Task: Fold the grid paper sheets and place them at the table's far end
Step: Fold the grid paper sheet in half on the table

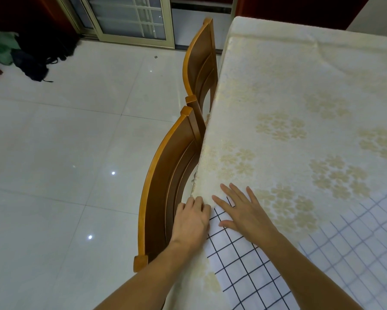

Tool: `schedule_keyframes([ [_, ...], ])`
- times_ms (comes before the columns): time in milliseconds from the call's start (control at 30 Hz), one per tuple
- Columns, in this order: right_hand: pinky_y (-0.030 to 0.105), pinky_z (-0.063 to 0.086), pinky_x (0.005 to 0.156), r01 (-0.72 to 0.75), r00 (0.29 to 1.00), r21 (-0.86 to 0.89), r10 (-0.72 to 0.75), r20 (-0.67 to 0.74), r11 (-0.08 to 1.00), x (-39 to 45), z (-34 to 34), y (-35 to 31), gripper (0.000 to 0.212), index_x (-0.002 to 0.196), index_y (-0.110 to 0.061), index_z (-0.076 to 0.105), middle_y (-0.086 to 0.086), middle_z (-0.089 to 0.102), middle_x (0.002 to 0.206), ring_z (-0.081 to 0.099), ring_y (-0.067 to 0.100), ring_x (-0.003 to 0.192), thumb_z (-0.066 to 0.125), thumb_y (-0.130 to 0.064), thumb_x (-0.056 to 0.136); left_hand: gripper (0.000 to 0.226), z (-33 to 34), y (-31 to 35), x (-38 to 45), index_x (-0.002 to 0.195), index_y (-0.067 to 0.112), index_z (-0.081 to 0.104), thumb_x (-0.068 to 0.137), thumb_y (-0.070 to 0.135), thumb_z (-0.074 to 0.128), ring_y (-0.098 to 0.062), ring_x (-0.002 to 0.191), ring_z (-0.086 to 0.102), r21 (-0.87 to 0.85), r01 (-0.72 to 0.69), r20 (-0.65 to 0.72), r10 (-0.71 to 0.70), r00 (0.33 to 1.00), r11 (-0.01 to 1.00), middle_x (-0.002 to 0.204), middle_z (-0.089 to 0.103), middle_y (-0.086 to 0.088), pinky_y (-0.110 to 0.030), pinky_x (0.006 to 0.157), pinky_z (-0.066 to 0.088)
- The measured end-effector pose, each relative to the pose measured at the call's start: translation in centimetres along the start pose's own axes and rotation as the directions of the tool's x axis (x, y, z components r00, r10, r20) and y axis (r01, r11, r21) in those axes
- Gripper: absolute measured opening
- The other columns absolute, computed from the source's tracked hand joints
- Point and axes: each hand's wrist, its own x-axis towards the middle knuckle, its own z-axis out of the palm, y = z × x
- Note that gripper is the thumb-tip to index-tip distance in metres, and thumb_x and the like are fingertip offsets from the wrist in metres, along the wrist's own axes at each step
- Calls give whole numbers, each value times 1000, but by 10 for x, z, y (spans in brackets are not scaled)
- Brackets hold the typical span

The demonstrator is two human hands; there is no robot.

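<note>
A white grid paper sheet with dark lines (244, 265) lies at the table's near left edge, under both my arms. My left hand (191, 220) curls over the table edge at the sheet's far corner; whether it grips the paper is hidden. My right hand (239, 209) rests flat with fingers spread on that same corner. A second grid paper sheet with fainter lines (362, 238) lies to the right. The table (300, 97) wears a cream cloth with gold flowers and stretches away to its far end.
Two wooden chairs, the near one (165, 186) and the far one (201, 61), are pushed against the table's left side. Left of them is white tiled floor (65, 142). A dark bag and green cloth (20, 54) lie far left by a sliding door.
</note>
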Motion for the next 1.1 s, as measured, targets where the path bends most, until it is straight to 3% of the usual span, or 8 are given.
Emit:
schedule_keyframes([
  [233, 61, 33, 112, 44, 998, 22, -43, -52, 999, 10, -6, 5, 58, 136, -33, 55, 7, 36, 158, 33, 27, 146, 69, -49, 81, 45, 4, -5, -2, 116, 12, 65, 74, 16, 79, -29, 127, 54, 27, -147, -84, 148, 985, 989, 130, 61, -12, -46, 112, 38],
  [333, 60, 31, 114, 51, 995, 38, -47, -91, 998, 12, -9, 4, 30, 110, -33, 70, 6, 42, 154, 37, 26, 144, 77, -39, 82, 47, -1, -8, -2, 120, 12, 63, 75, 14, 78, -27, 125, 56, 19, -142, -94, 144, 985, 990, 127, 63, -10, -43, 113, 34],
  [433, 61, 30, 114, 23, 994, 31, -19, -107, 999, 12, -15, 4, 10, 91, -31, 72, 6, 46, 152, 37, 26, 144, 77, -34, 83, 43, -6, -12, 4, 126, 13, 58, 84, 16, 68, -25, 130, 51, 24, -121, -85, 123, 989, 992, 131, 59, -8, -45, 117, 32],
  [533, 61, 32, 112, -42, 987, 13, 44, -157, 999, 15, -26, 5, 9, 86, -30, 73, 6, 52, 147, 42, 25, 141, 80, -32, 80, 34, -9, -16, 19, 124, 14, 57, 91, 21, 58, -24, 129, 50, 1, -141, -103, 140, 985, 990, 132, 58, -7, -44, 114, 35],
  [600, 61, 32, 111, -88, 977, 17, 90, -193, 996, 17, -33, 6, 10, 86, -30, 74, 6, 55, 144, 44, 25, 139, 81, -29, 79, 30, -8, -19, 32, 116, 13, 63, 88, 23, 62, -25, 120, 57, -33, -155, -113, 151, 982, 987, 124, 63, -7, -42, 109, 42],
  [700, 61, 34, 110, -154, 962, 19, 154, -227, 988, 20, -41, 8, 11, 84, -28, 75, 6, 59, 139, 50, 24, 134, 83, -27, 77, 24, -4, -22, 47, 103, 12, 69, 80, 18, 72, -24, 99, 65, -99, -206, -132, 192, 972, 974, 106, 68, -6, -35, 92, 54],
  [833, 61, 34, 110, -223, 936, 37, 224, -272, 974, 14, -46, 11, 12, 83, -24, 73, 5, 64, 132, 55, 25, 130, 84, -23, 76, 16, -9, -20, 56, 95, 15, 67, 79, 17, 72, -20, 81, 64, -128, -262, -181, 237, 955, 957, 91, 67, -2, -31, 73, 53],
  [1100, 58, 41, 108, -196, 884, 83, 213, -416, 977, -49, -48, 2, 20, 94, -21, 74, 6, 65, 131, 59, 27, 125, 82, -16, 77, 16, -29, 12, 13, 91, 17, 62, 77, 21, 68, -19, 78, 58, -95, -404, -230, 375, 898, 910, 86, 63, 0, -29, 74, 48],
])
